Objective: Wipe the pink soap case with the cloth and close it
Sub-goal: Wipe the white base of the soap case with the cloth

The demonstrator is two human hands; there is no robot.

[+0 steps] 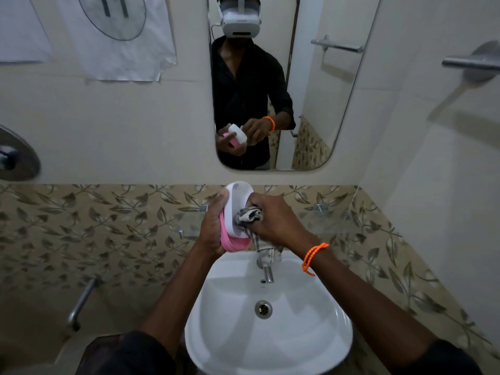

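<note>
My left hand (212, 228) grips the soap case above the back of the sink, its fingers curled round the pink base (234, 244). The case stands open, its white lid (238, 204) raised and facing me. A bunched grey-and-white cloth (250, 215) is held in my right hand (273, 219) and pressed against the inside of the white lid. One end of the cloth hangs down over the tap. An orange cord circles my right wrist.
Below my hands are a white wash basin (311, 334) and a chrome tap (267, 272). A glass shelf (324, 220) runs along the tiled wall behind my hands. The mirror (311, 109) above reflects a person. A towel bar (470, 62) juts out at right.
</note>
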